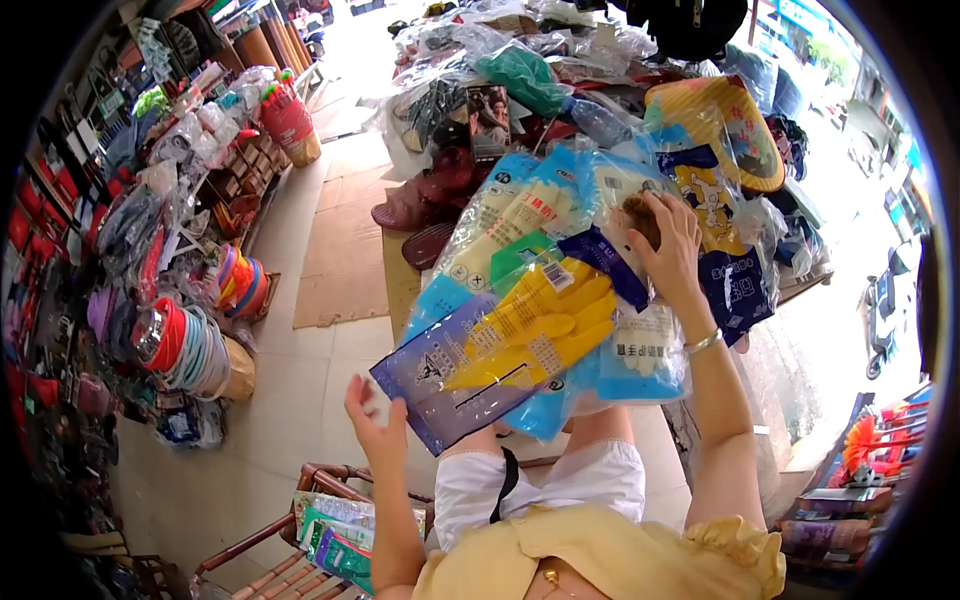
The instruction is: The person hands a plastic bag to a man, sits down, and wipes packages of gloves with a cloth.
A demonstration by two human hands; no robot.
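My right hand (668,245) is curled over a small brown, rough-looking object (640,218), whose kind I cannot make out. It rests on the packaged gloves near my knees. A clear and dark blue packet of yellow rubber gloves (545,325) lies slanted across the pile, its lower left corner close to my left hand. My left hand (378,420) is raised beside that corner with its fingers apart, holding nothing. Beneath are blue and clear packets of pale gloves (640,345). Another dark blue and yellow packet (715,240) lies right of my right hand.
Bagged goods and dark red shoes (430,190) crowd the table behind the gloves, with a yellow straw hat (720,130) at right. A bamboo chair (330,480) bearing packets stands at lower left. Goods line the left side, including a wooden-coloured bin of rolled hoses (205,350).
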